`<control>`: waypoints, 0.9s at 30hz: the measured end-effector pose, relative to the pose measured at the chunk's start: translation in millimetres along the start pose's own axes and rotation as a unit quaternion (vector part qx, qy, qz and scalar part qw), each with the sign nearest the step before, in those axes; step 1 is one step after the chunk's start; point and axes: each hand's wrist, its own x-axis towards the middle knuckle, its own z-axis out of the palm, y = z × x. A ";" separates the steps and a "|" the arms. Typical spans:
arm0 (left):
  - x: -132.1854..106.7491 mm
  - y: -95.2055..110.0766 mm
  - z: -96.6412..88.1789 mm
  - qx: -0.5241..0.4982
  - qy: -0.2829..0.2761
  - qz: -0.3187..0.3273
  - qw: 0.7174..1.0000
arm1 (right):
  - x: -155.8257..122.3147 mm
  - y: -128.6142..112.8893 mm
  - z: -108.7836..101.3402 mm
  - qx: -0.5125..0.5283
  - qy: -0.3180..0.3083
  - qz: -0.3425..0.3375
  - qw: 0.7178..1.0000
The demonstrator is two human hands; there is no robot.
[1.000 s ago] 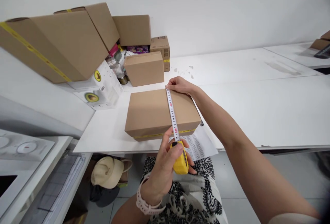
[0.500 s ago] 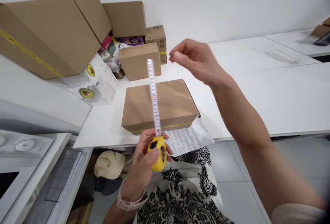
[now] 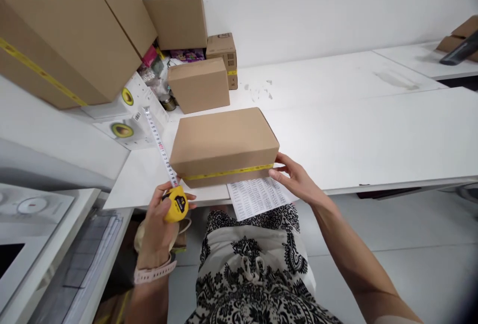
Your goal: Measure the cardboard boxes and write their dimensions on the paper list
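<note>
My left hand (image 3: 159, 214) is closed round a yellow tape measure (image 3: 177, 204), beside the near left corner of a cardboard box. The pulled-out blade (image 3: 160, 146) points up and to the left, its tip in front of the white avocado-print boxes. Yellow tape runs along the front of the closed cardboard box (image 3: 226, 135). At its near right corner, my right hand (image 3: 295, 177) grips the box, thumb at the front and fingers partly hidden round the side. A printed sheet (image 3: 257, 197) lies partly under the box and overhangs the table edge.
Behind stands a smaller carton (image 3: 199, 87), with more cartons and bagged goods around it. A large taped carton (image 3: 74, 40) rests on the white avocado-print boxes (image 3: 123, 127) at the left. The white table (image 3: 354, 140) extends right. Below left is a white appliance (image 3: 33, 219).
My left hand has moved left with the tape measure, swinging the blade away from over the box. My right hand has come down from the air onto the box's near right corner.
</note>
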 end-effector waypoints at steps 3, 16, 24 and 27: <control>9.3 36.8 7.4 -0.013 -0.042 0.061 0.997 | 11.0 -35.2 1.0 -0.037 0.065 -0.030 0.997; -9.9 83.7 47.0 -0.036 -0.048 0.069 0.996 | 59.6 -50.1 -4.9 -0.104 0.193 -0.031 0.975; -39.2 49.8 94.2 -0.066 -0.210 -0.241 0.945 | 102.1 -79.6 -23.0 -0.157 0.153 -0.193 0.956; -27.5 46.3 104.7 -0.070 -0.209 -0.258 0.941 | 124.8 -83.4 -23.0 -0.199 0.068 -0.183 0.960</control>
